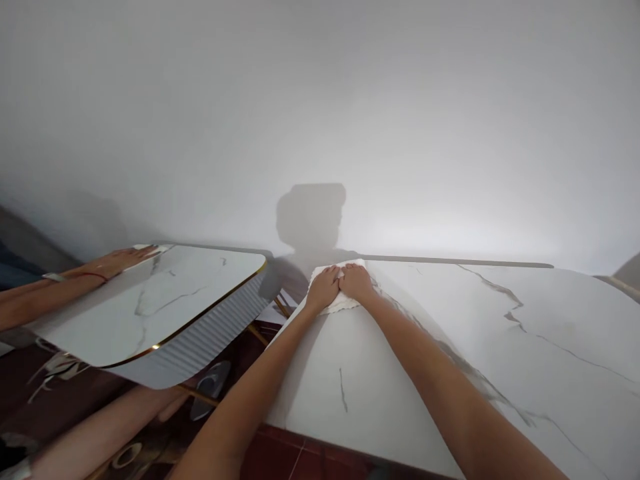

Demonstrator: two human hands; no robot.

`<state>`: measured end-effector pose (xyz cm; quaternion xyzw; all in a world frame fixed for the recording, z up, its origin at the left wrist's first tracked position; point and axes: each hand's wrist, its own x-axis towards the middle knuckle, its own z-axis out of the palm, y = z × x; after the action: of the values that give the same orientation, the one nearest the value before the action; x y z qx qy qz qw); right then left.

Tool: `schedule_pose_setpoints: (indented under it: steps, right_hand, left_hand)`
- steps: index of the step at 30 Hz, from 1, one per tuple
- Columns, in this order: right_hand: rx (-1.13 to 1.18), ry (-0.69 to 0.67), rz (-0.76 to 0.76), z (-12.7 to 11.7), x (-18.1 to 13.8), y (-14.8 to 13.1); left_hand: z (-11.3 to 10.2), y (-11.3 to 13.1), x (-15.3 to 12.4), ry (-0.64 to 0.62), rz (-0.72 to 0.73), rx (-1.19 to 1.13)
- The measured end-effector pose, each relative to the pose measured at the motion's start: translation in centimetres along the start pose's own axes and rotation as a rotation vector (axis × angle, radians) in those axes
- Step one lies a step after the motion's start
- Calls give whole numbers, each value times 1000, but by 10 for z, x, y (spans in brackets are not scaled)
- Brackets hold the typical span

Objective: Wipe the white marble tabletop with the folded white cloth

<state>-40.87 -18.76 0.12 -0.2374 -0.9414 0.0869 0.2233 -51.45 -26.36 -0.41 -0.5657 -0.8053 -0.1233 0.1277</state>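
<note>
A white cloth (345, 305) with a wavy edge lies at the far left corner of a white marble-patterned table (450, 313). Both my arms reach forward to it. My left hand (324, 291) is on the cloth's left half, its fingers bent down and closed on the fabric. Right beside it, touching at the thumbs, my right hand (356, 282) grips and presses the cloth against the tabletop. The palms and the cloth under them are hidden.
A second marble-patterned table (175, 287) with a gold rim stands to the left, across a gap. Another person's hands (115, 261) rest on a white cloth there. The pale wall (450, 133) rises behind both tables; red tiles (280, 453) cover the floor.
</note>
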Motion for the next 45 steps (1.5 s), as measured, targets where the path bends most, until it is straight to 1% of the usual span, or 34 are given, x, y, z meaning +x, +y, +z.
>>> schedule_pose_setpoints:
  steps: [5, 8, 10, 14, 19, 23, 27, 30, 33, 37, 41, 43, 45]
  right_hand:
    - [17, 55, 63, 8, 27, 23]
    - [12, 70, 117, 6, 31, 35]
    - [10, 69, 163, 2, 29, 40]
    - [-33, 64, 236, -10, 16, 41]
    - [-69, 55, 333, -21, -14, 35]
    - [-103, 74, 339, -27, -43, 23]
    - [-102, 74, 276, -31, -72, -1]
    - [-60, 28, 223, -34, -91, -26]
    - [-14, -21, 162, -37, -112, -54]
    - [17, -63, 64, -41, -142, -83]
    - [33, -92, -6, -48, -171, -94]
    - [39, -94, -30, -54, -184, -92]
    - [42, -96, -44, -61, -196, -85]
  left_hand:
    - [19, -8, 43, -19, 80, -8]
    - [24, -3, 63, -38, 115, -38]
    - [25, 3, 71, -52, 137, -73]
    - [24, 17, 75, -54, 226, -130]
    - [24, 33, 60, -43, 362, -131]
    - [20, 39, 36, -66, 404, -142]
    - [12, 36, -1, -52, 395, -131]
    - [3, 28, -40, -24, 362, -89]
    - [-11, 21, -85, -3, 307, -27]
    - [-29, 20, -141, 15, 209, 42]
    - [-40, 36, -180, 21, 121, 82]
    - [-43, 49, -191, 15, 92, 93]
    - [-46, 66, -197, 5, 68, 97]
